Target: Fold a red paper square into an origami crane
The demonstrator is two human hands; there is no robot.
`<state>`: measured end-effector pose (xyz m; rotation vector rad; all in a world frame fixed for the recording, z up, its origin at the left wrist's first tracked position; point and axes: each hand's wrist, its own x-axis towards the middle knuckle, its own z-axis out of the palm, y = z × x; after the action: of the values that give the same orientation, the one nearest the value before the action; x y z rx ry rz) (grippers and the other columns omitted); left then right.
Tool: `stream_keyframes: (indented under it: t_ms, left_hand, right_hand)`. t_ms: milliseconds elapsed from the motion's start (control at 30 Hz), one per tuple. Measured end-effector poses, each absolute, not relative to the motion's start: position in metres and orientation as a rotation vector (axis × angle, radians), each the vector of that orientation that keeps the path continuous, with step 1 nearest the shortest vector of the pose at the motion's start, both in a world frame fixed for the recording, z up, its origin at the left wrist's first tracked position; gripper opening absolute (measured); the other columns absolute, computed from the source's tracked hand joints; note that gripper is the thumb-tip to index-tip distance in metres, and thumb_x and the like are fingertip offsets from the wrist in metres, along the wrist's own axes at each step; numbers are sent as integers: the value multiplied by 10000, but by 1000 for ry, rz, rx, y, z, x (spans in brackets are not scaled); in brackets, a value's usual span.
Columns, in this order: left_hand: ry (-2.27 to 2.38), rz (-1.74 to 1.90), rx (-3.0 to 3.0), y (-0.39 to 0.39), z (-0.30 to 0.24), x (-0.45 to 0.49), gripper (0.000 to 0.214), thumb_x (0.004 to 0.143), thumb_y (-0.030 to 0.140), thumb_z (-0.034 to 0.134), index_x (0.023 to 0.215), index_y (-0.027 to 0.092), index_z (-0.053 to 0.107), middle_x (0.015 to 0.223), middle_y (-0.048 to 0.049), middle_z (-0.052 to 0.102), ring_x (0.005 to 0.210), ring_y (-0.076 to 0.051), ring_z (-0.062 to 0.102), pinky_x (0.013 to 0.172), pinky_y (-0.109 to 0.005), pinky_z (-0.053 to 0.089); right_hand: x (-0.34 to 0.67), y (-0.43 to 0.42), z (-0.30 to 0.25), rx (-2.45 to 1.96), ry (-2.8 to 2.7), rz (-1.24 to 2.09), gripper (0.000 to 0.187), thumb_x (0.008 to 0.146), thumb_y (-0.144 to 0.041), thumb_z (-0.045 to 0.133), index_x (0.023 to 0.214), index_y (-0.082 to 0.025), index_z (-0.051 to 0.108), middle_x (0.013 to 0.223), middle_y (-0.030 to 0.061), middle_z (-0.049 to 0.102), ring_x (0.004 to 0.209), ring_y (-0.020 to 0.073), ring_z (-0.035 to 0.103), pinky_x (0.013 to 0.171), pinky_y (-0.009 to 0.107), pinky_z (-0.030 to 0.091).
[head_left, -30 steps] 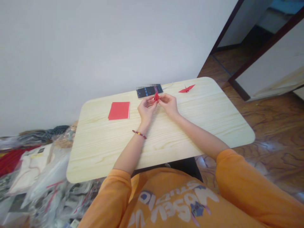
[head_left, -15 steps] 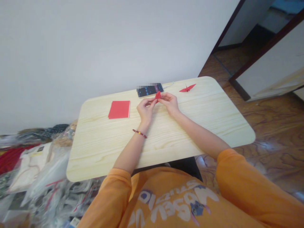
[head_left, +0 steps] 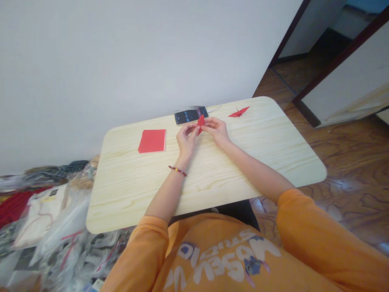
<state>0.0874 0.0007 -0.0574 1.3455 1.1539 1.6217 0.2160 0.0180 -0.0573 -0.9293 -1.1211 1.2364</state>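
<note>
Between my two hands is a small piece of folded red paper (head_left: 201, 121), pointed at the top and partly covered by fingertips. My left hand (head_left: 186, 139) pinches it from the left, a beaded bracelet (head_left: 178, 170) on that wrist. From the right, the thumb and fingers of my right hand (head_left: 218, 131) are closed on the same paper. A red origami crane (head_left: 239, 112) with spread wings rests on the table to the right of my hands. Left of them lies a stack of square red paper (head_left: 152, 141).
A phone (head_left: 189, 116) with a lit screen and a white cable (head_left: 215, 108) lies behind my hands, near the wall (head_left: 136, 61). The pale wooden table (head_left: 127, 190) has rounded corners. Plastic bags (head_left: 63, 243) and clothes are piled on the left.
The folded paper has turned in my fingers; more of it shows, with a point below as well as above. My hands have barely shifted, both still pinching it.
</note>
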Motion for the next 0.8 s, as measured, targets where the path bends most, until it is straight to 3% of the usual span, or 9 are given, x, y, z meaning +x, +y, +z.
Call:
stream_keyframes:
  t_ms: [167, 333, 600, 800]
  left_hand:
    - [1182, 1663, 1221, 0, -52, 86, 291, 635, 220, 813, 836, 193, 604, 782, -11, 697, 722, -126, 670, 716, -251, 529]
    - [1153, 1662, 1200, 0, -51, 86, 286, 625, 247, 822, 808, 191, 608, 743, -7, 692, 678, -119, 664, 686, -242, 530]
    - [1095, 1458, 1140, 5, -58, 83, 381, 597, 347, 831, 914, 168, 719, 848, -56, 738, 770, -157, 683, 793, -311, 545]
    - [1162, 1398, 1116, 5, -58, 79, 308, 574, 391, 841, 751, 159, 742, 786, -54, 743, 698, -152, 668, 726, -295, 538]
  right_hand:
    - [218, 22, -60, -928, -1112, 1270, 363, 535, -329, 825, 816, -199, 636, 789, 2, 703, 770, 162, 666, 815, 326, 537]
    - [218, 22, -59, -958, -1091, 1252, 401, 522, -336, 829, 850, -198, 642, 789, 3, 707, 779, 171, 675, 837, 349, 540]
    - [222, 18, -49, -1012, -1132, 1249, 469, 509, -345, 842, 888, -197, 609, 678, -25, 687, 670, 162, 672, 752, 327, 543]
    - [223, 13, -39, -1061, -1209, 1299, 478, 491, -303, 865, 868, -194, 592, 627, -34, 683, 615, 149, 664, 657, 270, 522]
